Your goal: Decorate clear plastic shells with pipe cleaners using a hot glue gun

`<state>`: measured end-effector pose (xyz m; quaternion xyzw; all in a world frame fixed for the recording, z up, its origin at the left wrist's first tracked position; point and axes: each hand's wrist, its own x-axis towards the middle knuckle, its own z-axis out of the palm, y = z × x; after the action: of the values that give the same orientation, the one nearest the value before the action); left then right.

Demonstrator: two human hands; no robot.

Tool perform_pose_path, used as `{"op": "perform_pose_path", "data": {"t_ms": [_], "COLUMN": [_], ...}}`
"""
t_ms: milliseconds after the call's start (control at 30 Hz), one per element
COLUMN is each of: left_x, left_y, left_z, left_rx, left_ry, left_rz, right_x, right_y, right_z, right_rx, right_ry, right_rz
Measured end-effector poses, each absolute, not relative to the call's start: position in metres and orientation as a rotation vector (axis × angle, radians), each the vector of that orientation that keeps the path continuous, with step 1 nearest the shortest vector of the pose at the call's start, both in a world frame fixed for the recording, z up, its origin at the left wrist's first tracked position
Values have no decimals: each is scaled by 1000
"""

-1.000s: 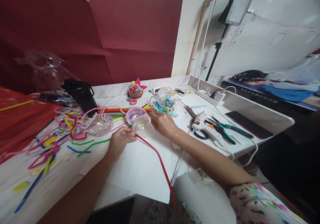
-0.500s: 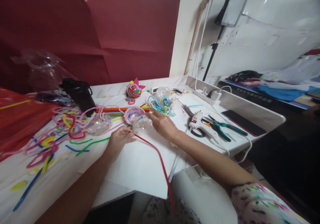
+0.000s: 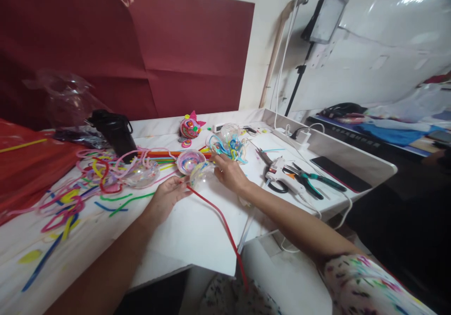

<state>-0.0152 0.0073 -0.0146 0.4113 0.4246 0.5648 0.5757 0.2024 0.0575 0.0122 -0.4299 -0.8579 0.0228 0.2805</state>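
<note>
My left hand (image 3: 169, 196) is closed in a pinch on one end of a long red pipe cleaner (image 3: 225, 223), which curves right and hangs over the table's front edge. My right hand (image 3: 229, 173) grips a clear plastic dome (image 3: 203, 176) from its right side. The left fingertips are close to the dome's left edge; I cannot tell whether they touch it. Just behind stands a bowl-like half shell (image 3: 191, 162) lined with pink and purple coils. A white sheet (image 3: 197, 226) lies under both hands.
Left are tangled pipe cleaners (image 3: 102, 169), another clear dome (image 3: 141, 173) and a black bottle (image 3: 114, 129). A decorated pink ball (image 3: 190, 127) with pointed ears stands at the back. Right lie a glue gun (image 3: 283, 172), green-handled pliers (image 3: 313, 179), a phone (image 3: 340, 173) and cables.
The clear dome has turned slightly between my hands, and its blur has lessened. Both hands stay nearly in place. The camera view has shifted a little.
</note>
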Motion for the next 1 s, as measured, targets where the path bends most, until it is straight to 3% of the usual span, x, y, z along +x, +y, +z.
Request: {"op": "perform_pose_path", "data": {"t_ms": [533,767,1000], "left_x": [-11,-12,-14], "left_y": [4,3,0], "left_z": [-18,-21,-19], "left_rx": [803,803,803], "left_ry": [871,832,827], "left_rz": [1146,1152,1157], "right_x": [195,201,212], "right_y": [54,49,51], "right_z": [7,4,-2], "right_rx": [-1411,-1317,-859], "right_ry": [-2407,-2366,-2221], "right_rz": [-174,-30,263]}}
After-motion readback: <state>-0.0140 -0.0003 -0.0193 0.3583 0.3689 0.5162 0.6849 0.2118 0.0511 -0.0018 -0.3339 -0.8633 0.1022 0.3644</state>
